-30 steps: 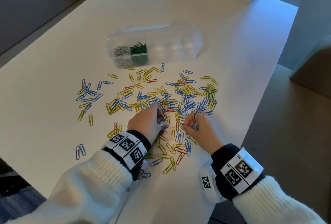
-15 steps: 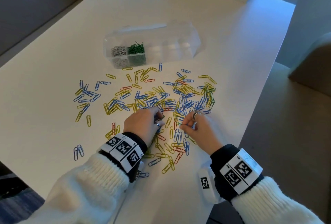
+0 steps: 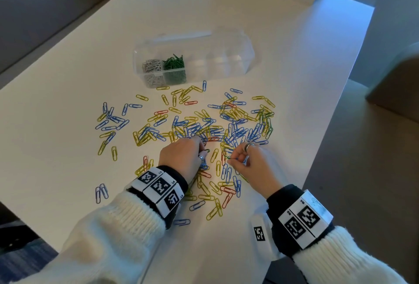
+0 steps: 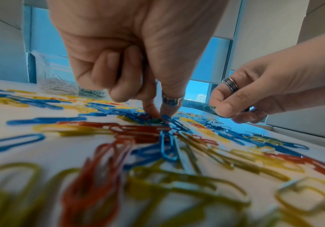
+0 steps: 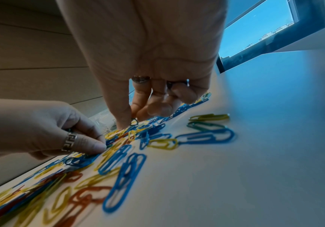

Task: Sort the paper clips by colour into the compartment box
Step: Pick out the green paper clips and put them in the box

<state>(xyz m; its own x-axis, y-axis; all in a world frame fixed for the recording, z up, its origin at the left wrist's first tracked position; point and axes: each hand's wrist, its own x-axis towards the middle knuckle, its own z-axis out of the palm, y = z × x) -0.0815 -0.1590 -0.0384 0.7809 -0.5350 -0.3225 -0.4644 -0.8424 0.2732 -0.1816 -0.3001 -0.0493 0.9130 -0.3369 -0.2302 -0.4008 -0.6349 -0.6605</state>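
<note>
The picture has changed little over the last second. The compartment box (image 3: pixel 226 56), standing toward the far side of the desk (image 3: pixel 68 102), holds the same two fills as before, and both hands have only crept a little within the pile.

What is new is at the fingertips. The left hand (image 3: pixel 181 157) now has its thumb and forefinger closed on a green clip (image 3: pixel 206 151) lying in the heap, with the other fingers curled under. The right hand (image 3: pixel 254 163), just beside it, pinches a second green clip (image 3: pixel 231 158) lifted slightly off the desk. I judge that green is the colour being gathered. No clip has gone to the box in this interval.

Counted from the left:
- A pair of blue clips (image 3: pixel 101 192) lies apart near the near-left corner.
- There is one box. Its leftmost compartment holds silver clips (image 3: pixel 151 65), the next holds green clips (image 3: pixel 174 64), and the rest look empty. I cannot count the dividers through the clear plastic.
- The loose paper clips (image 3: pixel 204 129) spread across the middle of the desk are far too many to count. Blue and yellow each run to dozens, and red comes to roughly ten.
- Loose green is scarce: the two in the hands and perhaps three or four stray greens (image 3: pixel 268 122) at the pile's right fringe.

Most of the sorting is still to do.
</note>
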